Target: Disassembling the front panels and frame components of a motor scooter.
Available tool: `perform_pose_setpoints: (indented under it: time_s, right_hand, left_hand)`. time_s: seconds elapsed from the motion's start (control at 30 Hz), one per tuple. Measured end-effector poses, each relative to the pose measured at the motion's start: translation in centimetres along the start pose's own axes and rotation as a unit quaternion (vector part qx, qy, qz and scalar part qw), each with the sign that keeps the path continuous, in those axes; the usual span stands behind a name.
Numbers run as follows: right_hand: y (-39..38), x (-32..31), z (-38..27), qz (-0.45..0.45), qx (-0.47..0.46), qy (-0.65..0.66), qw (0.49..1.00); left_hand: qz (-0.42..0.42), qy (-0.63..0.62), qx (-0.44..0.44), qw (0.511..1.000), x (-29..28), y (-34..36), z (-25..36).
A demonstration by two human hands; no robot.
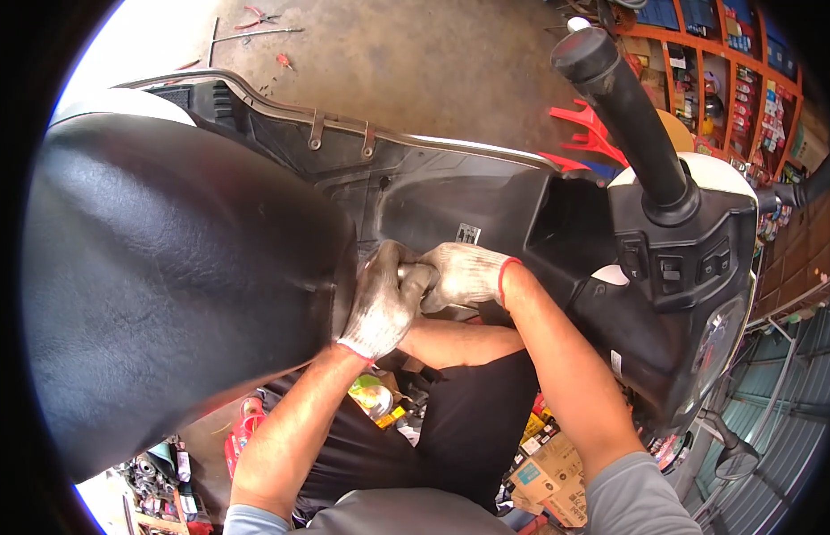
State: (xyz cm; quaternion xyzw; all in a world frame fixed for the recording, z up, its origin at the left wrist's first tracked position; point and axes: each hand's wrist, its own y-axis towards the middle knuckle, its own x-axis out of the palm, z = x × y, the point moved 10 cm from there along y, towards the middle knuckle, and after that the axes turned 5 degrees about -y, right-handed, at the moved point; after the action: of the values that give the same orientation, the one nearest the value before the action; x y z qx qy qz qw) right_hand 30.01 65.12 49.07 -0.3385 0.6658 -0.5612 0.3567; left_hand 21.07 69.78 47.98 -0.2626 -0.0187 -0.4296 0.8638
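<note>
My left hand, in a soiled knit glove, is at the front end of a black scooter seat, fingers curled. My gloved right hand meets it just to the right, fingers closed against the left ones. A small metallic piece shows between them, mostly hidden, too small to name. Both hands are low over the black plastic footboard, which has a metal strip with brackets along its far edge. My bare leg lies just below my hands.
A handlebar grip and switch panel stand at right, a mirror lower right. Pliers and a red-handled tool lie on the concrete floor. Red plastic pieces, orange shelving and cardboard boxes surround the scooter.
</note>
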Motion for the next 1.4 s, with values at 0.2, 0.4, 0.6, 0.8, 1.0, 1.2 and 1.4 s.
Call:
perform_pose_setpoints:
  time_s: [0.2, 0.4, 0.6, 0.8, 1.0, 1.2, 1.4]
  right_hand:
    - [-3.8, -1.6, -1.9, 0.433, -0.025, -0.147, 0.889]
    - [-2.1, -2.9, -0.7, 0.357, 0.004, -0.147, 0.922]
    - [1.9, 1.0, 1.0, 0.003, -0.008, -0.016, 1.000]
    - [-0.6, -0.6, -0.5, 0.200, 0.006, -0.110, 0.974]
    - [-2.3, -1.4, -0.6, 0.358, 0.015, -0.155, 0.921]
    - [0.0, -1.5, -1.8, 0.100, -0.030, -0.058, 0.993]
    - [1.3, 1.1, -0.6, -0.036, -0.022, 0.002, 0.999]
  left_hand:
    - [0.072, -0.064, 0.046, 0.994, -1.0, -0.2, 0.1]
    - [0.065, -0.125, 0.021, 0.990, -0.8, 0.2, -0.9]
    - [0.029, -0.050, 0.009, 0.998, -0.3, 0.2, -1.0]
    - [0.081, -0.093, 0.038, 0.992, -0.7, 0.4, -0.9]
    - [0.020, -0.093, 0.026, 0.995, 0.0, 0.5, -0.5]
    - [0.079, -0.110, 0.060, 0.989, -1.1, -0.2, 0.0]
    - [0.025, -0.102, -0.003, 0.994, -0.3, 0.3, -0.9]
